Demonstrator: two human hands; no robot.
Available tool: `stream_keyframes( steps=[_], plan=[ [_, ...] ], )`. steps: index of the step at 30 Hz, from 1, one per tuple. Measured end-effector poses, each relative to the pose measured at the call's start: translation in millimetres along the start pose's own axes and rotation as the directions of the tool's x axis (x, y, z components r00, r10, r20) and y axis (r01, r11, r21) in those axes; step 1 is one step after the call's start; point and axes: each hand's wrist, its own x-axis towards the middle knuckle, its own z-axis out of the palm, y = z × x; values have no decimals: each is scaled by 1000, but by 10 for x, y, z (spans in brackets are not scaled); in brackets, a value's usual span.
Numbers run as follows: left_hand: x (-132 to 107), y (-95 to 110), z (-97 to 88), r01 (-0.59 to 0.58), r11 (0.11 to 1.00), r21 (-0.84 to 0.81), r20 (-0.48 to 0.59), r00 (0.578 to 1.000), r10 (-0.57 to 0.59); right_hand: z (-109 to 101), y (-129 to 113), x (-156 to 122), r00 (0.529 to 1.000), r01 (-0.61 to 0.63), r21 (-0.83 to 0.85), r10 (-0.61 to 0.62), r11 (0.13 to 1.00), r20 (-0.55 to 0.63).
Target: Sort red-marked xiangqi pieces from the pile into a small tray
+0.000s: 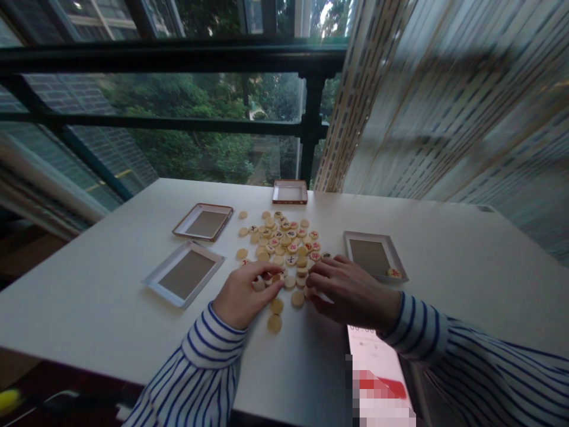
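table (453, 255): white, set against window | window (278, 157): wide, crossed by dark green rails (178, 62) and a post (313, 110) | outside: leafy trees (186, 151), grey brick wall (86, 98) at left | curtain (444, 101): pale, sheer, striped, right side | light: dim, cool daylight through glass, soft shadows

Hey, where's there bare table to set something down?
The white table is bare right of the right tray, beyond the right sleeve, and left of the left pale tray. It's crowded in the middle, where wooden discs cluster around the left hand and right hand, and by the near edge, where a phone lies.
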Motion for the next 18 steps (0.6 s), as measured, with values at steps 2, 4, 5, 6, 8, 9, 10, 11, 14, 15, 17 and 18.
stream_keyframes(
  steps=[2,4,5,6,8,9,10,11,14,15,17,18],
  plan=[
    [-11,-12,-33,118,974,-192,-22,992,-125,-8,-8,6,1000,3,2,-3,1000,-5],
    [-15,-41,-53,215,889,-405,-3,972,-236,-19,-18,12,1000,4,-1,-4,1000,-7],
    [-17,-60,-59,246,825,-509,8,960,-281,-24,-23,14,1000,4,-5,-4,1000,-7],
    [-19,-79,-63,267,752,-603,21,947,-319,-29,-29,17,1000,5,-10,-5,1000,-5],
    [-27,-106,-70,283,592,-755,43,921,-387,-35,-37,21,1000,10,-14,-10,1000,-2],
    [-34,-110,-74,288,517,-806,58,908,-415,-36,-39,24,1000,14,-12,-14,1000,-2],
    [-42,-107,-80,294,452,-842,76,895,-441,-36,-41,27,1000,18,-9,-18,1000,-3],
    [-52,-97,-87,305,400,-864,99,883,-459,-36,-43,31,1000,20,-6,-21,1000,-6],
    [-81,-49,-113,336,301,-892,163,861,-481,-34,-49,46,999,26,13,-25,1000,-24],
    [-89,-34,-121,348,278,-895,185,858,-479,-36,-53,52,999,27,23,-27,999,-35],
    [-102,-16,-132,372,250,-894,224,854,-470,-42,-65,67,997,25,48,-22,999,-68],
    [-108,-12,-134,382,244,-891,238,852,-466,-47,-74,76,996,25,66,-19,997,-90]
  ],
)
